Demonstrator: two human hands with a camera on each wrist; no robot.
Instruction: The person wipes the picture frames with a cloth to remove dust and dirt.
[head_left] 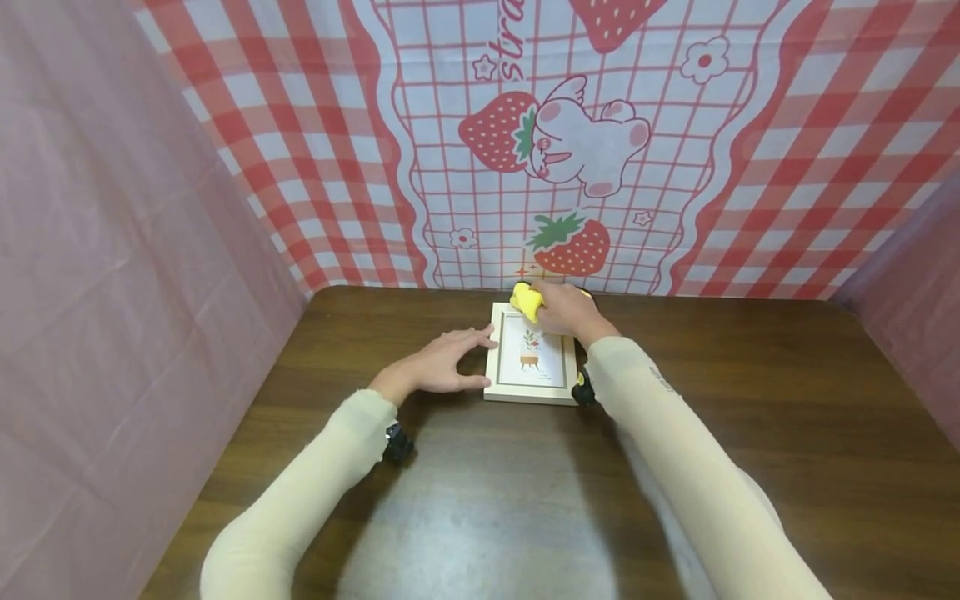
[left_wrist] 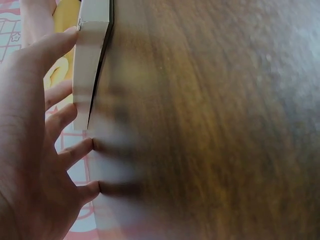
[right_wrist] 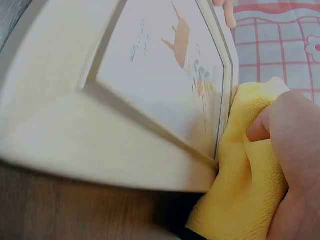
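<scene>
A cream picture frame (head_left: 531, 393) with a potted-plant print lies on the brown table. My right hand (head_left: 567, 310) holds a yellow cloth (head_left: 527, 301) at the frame's far end. In the right wrist view the cloth (right_wrist: 250, 165) is bunched under the fingers and pressed along the frame's edge (right_wrist: 165, 167). My left hand (head_left: 452, 360) is at the frame's left side, thumb and fingers spread. The left wrist view has the thumb and two fingertips against the frame's side (left_wrist: 91, 60), while the other fingertips touch the tabletop.
A wooden table (head_left: 750, 400) spreads out around the frame. Behind it hangs a red-and-white checked cloth (head_left: 322, 150) with strawberry prints, and a pink curtain (head_left: 135, 250) hangs at the left. Small black devices (head_left: 398, 444) are worn at both wrists.
</scene>
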